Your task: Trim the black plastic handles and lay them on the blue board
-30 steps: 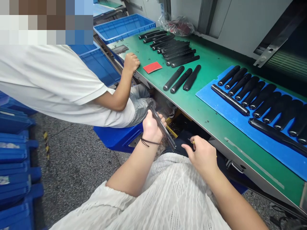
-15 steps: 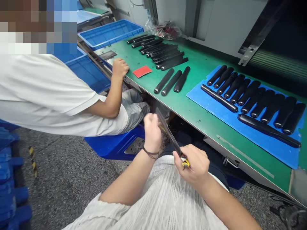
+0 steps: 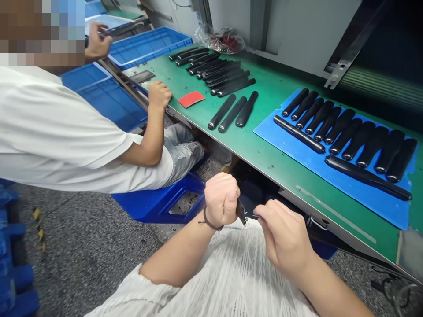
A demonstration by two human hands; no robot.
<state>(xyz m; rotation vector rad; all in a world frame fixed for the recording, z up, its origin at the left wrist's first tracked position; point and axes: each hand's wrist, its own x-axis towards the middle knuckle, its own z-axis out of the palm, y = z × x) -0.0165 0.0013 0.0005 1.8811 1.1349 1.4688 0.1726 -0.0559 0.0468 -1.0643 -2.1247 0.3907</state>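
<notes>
My left hand [image 3: 220,200] is closed in a fist around a black handle-shaped piece [image 3: 242,213]. Only its lower end shows, with a small bright metal tip; the rest is hidden by my fingers. Just to the right, my right hand [image 3: 286,235] is closed, with thumb and fingers pinched together. A tiny dark tip pokes out at its fingertips, close to the end of the piece but apart from it. What else the right palm holds is hidden.
Similar black pieces [image 3: 346,127] lie on a blue mat [image 3: 267,132] on the green bench [image 3: 251,145]. More lie farther left, near a red card [image 3: 191,99]. A co-worker's arm [image 3: 148,145] rests at the bench edge. Blue crates [image 3: 148,46] and a blue stool [image 3: 142,209] stand left.
My left hand has closed around the black piece, which now points down toward my right hand. The yellow tool in my right hand no longer shows. The co-worker's other hand has come into view.
</notes>
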